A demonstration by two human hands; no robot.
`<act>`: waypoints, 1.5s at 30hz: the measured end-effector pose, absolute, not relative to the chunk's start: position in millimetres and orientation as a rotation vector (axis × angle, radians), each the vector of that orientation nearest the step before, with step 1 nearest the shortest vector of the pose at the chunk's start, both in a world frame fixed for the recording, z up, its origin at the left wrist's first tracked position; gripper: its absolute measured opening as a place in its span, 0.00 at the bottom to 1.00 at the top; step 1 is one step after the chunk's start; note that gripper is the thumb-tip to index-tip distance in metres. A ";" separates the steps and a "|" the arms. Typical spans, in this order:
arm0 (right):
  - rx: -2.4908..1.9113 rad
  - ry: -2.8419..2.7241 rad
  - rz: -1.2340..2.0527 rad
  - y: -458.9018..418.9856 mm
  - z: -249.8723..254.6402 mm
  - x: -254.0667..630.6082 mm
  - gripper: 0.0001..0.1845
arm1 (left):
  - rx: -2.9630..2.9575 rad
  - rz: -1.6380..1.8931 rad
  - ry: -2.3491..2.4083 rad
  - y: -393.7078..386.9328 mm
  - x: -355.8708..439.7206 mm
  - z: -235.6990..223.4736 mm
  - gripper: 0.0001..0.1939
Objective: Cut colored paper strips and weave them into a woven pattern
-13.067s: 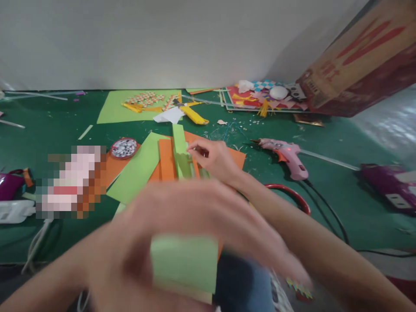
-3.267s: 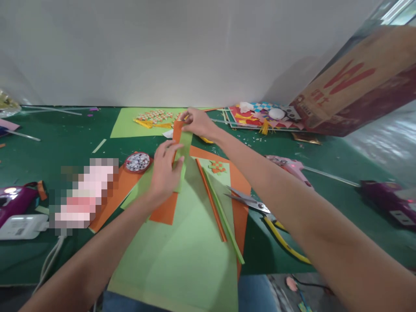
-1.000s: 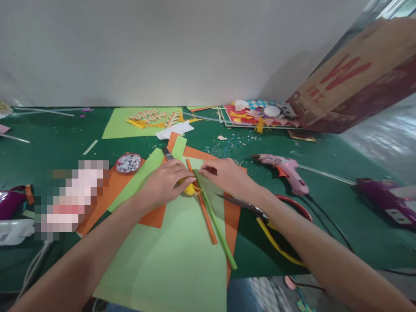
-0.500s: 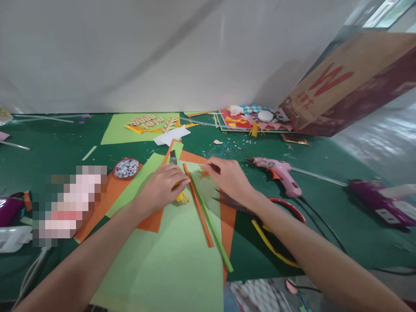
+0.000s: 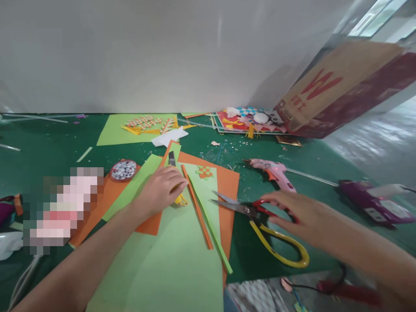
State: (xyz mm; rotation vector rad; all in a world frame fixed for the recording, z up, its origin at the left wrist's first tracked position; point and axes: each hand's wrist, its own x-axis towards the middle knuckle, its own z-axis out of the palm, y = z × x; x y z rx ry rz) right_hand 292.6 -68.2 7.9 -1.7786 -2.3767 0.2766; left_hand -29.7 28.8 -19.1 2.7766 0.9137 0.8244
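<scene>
Take the scissors [image 5: 248, 211] as the thing to manage first, with every clock direction read from their pivot. Find them near the 6 o'clock edge of the green tabletop [image 5: 312, 156], blades slightly parted and aimed between 9 and 10 o'clock, tips over the pale green paper sheet [image 5: 156, 268].

Note the right hand [image 5: 302, 212] at 3 o'clock: half open, fingers and thumb at the red loop, impossible to tell how firmly gripped. Note the left hand [image 5: 162, 184] beyond the tips, between 9 and 10 o'clock: curled closed around a yellow utility knife [image 5: 179, 200], dark tip pointing away between 11 and 12.

For a sound grip, best to fill both loops, not just the red one; reach for the bare yellow loop between 4 and 5 o'clock. Close the blades before lifting, then raise straight up, so as not to snag the narrow green strip [image 5: 218, 247] or the orange strip [image 5: 197, 209] beside it toward 9. Stay well clear of the small woven green-and-orange square [image 5: 204, 172] between 10 and 11.

Beware of the pink glue gun [image 5: 271, 171] around 1 o'clock, probably hot at the nozzle; keep knuckles low. Preferably lay the knife aside before cutting, to free those fingers for steadying paper.
</scene>
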 end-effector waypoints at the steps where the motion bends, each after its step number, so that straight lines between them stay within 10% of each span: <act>1: -1.705 -2.429 0.179 -79.6 -0.6 298.7 0.18 | 2.775 0.825 0.916 28.7 -29.9 -18.9 0.13; 13: -1.279 -2.350 -0.534 -84.8 -18.9 290.6 0.10 | 2.729 0.828 0.938 25.7 -30.6 -19.9 0.13; 31: -1.101 -2.587 0.150 138.6 -10.7 151.6 0.17 | 2.778 0.774 0.948 24.9 -33.4 -21.0 0.15; 45: -1.235 -2.345 0.173 94.5 1.2 156.0 0.13 | 2.492 1.142 1.169 26.0 -36.9 -20.6 0.14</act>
